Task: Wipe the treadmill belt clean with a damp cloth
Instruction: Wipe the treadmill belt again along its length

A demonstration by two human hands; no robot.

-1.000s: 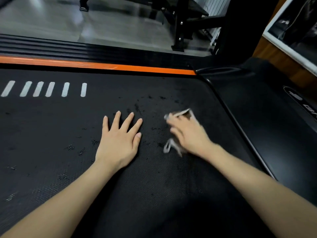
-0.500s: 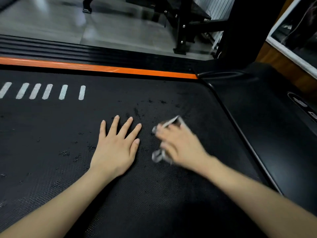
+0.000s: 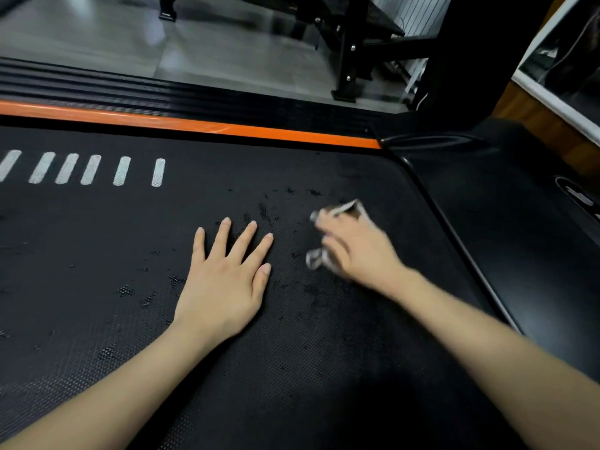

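Gym flooring [image 3: 97, 43] is showing grey past the far edge, and nearer in the black treadmill belt [image 3: 97, 254] is taking up most of the view, with an orange stripe [image 3: 227, 126] running along its far side and a row of white dashes [image 3: 91, 169] sitting far left. The left hand [image 3: 224, 280] is lying flat on the belt, fingers straight and spread, holding nothing, just bracing. The right hand [image 3: 360, 251] is working just to the right of it, not touching it, and it's clutching the pale cloth [image 3: 316, 259] bunched under the palm against the belt. Bits of cloth are poking out on the far and near-left sides. It's blurry, so I'm not calling each finger. Dark specks [image 3: 266, 212] are lying beyond and between the hands, with more patches scattered off left, so I'm reckoning plenty is left to do. If you're doing this yourself, you're better off flattening the cloth so more of it is biting into that dimpled texture. Try overlapping your strokes toward one edge, and lean on the flat hand so the belt isn't creeping.
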